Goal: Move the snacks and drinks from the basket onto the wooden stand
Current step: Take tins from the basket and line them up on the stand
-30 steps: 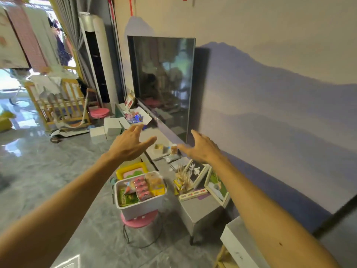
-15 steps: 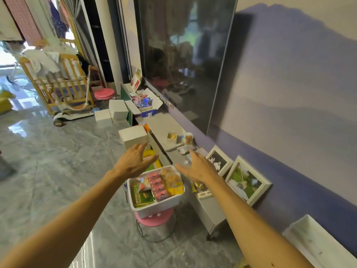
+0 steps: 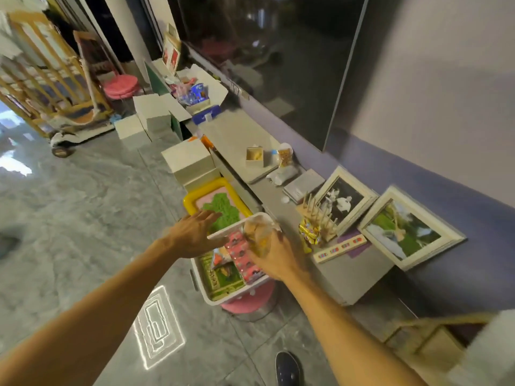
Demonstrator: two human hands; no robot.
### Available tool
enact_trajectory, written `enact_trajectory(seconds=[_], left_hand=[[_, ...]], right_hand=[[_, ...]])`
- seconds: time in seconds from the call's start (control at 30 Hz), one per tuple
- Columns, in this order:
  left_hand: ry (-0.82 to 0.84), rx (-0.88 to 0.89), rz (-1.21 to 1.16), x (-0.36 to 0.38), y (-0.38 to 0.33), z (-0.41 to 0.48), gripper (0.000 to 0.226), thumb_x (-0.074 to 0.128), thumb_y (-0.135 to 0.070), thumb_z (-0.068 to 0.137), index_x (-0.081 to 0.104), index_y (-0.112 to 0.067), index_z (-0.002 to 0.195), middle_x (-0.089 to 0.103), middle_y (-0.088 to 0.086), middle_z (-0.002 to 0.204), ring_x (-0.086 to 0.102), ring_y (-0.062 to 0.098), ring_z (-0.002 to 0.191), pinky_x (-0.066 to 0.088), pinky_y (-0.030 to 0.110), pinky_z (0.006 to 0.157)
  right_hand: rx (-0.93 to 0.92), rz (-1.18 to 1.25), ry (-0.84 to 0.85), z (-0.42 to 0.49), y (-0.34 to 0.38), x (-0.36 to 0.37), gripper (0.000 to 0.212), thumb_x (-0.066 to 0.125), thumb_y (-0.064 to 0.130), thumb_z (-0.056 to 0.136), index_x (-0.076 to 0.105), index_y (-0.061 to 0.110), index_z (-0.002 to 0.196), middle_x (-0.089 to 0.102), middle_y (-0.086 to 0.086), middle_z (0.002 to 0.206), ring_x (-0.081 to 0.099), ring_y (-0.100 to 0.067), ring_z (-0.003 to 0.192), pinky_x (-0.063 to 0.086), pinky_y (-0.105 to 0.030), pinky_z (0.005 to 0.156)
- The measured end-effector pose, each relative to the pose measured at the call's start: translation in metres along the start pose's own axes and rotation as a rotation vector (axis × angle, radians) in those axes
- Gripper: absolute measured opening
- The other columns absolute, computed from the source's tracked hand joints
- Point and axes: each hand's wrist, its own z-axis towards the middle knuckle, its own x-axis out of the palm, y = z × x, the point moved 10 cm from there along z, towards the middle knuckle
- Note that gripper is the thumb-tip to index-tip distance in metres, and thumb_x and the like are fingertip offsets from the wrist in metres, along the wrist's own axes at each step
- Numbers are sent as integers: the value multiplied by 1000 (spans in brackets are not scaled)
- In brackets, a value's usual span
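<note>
A white basket point(image 3: 237, 295) rests on a pink stool point(image 3: 250, 302), low in front of me. It holds a pink pack point(image 3: 242, 257), a green box point(image 3: 223, 277) and a clear bag of yellowish snacks point(image 3: 258, 234). My right hand point(image 3: 276, 259) reaches into the basket's far end, fingers curled around that clear bag. Hovering at the basket's left rim, my left hand point(image 3: 194, 235) has its fingers spread and holds nothing. The wooden stand point(image 3: 318, 215), a small peg rack, sits on the low grey cabinet point(image 3: 348, 274) just right of the basket, with a gold-wrapped snack point(image 3: 307, 232) against it.
A yellow-rimmed tray point(image 3: 192, 196) and white boxes point(image 3: 189, 162) lie behind the basket on the floor. Two picture frames point(image 3: 343, 201) point(image 3: 404, 230) lean on the wall beside the stand, a power strip point(image 3: 340, 247) in front. A large TV point(image 3: 278, 51) hangs above. My shoe point(image 3: 287, 369) is below.
I have come closer and looked down. Both hands dropped to the basket; the right one went into it and closed around the clear snack bag, while the left stopped at the rim.
</note>
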Motion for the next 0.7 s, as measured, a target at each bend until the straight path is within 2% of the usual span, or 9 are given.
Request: enact_trajectory(seconds=[0.13,0.27,0.43,0.5,0.57,0.7], left_hand=[[100,142,128,56,19,59,109,35,-96,81,26,-26,164,29,0,170,37,26,152,31,44,122],[161,302,235,118,35,128,124,35,-105,69,21,-28,165,24,-2,173,30,23,155,28,45,125],[179,524,341,204,51,192,128,46,-102,63,17,-30,166,22,1,173,30,26,156,30,44,124],[174,599,372,231,55,204,131,59,-95,61,13,-32,166,20,-2,174,29,24,155,31,44,122],[138,651,396,250,58,213,134,78,-80,60,14,-30,167,22,-3,173,32,23,153,34,43,118],[74,724,427,267,64,230,138,93,-57,61,12,-24,167,23,0,172,36,26,151,43,48,114]], right_hand=[[89,20,26,24,-26,62,102,64,83,80,39,17,154,63,-10,141,63,-34,128,54,-43,92],[229,60,-31,49,-60,133,111,54,94,74,40,18,154,62,-9,139,62,-34,128,57,-47,95],[328,24,-57,76,-87,212,115,64,95,63,43,20,149,58,-4,141,58,-30,130,53,-47,103],[354,-13,-96,82,-100,241,124,63,98,57,39,20,150,55,-4,143,57,-29,131,53,-47,104],[368,-75,-149,88,-109,262,131,69,96,56,34,18,154,51,-5,145,54,-31,132,53,-48,105],[371,-110,-279,94,-118,275,118,87,75,65,35,17,152,52,-5,142,52,-29,130,54,-48,103]])
